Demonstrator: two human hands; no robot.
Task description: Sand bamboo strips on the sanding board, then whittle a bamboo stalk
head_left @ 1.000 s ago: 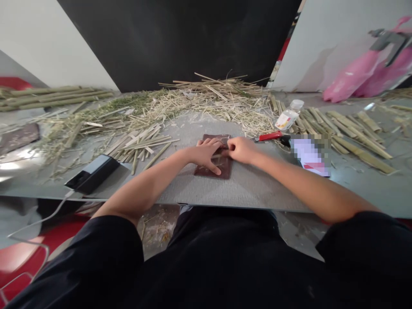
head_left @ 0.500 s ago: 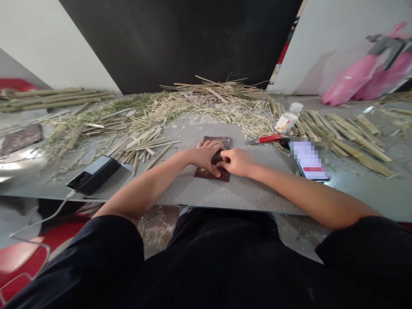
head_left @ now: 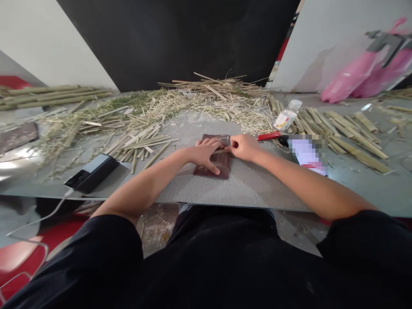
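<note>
a dark brown, flat rectangular pad [head_left: 223, 165] lies at twelve o'clock on the grey surface [head_left: 193, 191]. the left hand [head_left: 204, 154] presses it, thumb and fingers apart; the right hand [head_left: 243, 147], at its three o'clock, clamps a thin pale strip [head_left: 219, 151] lying across the pad.

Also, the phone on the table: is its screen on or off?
On: the phone glows pale violet, with a reddish patch towards its near end.
</note>
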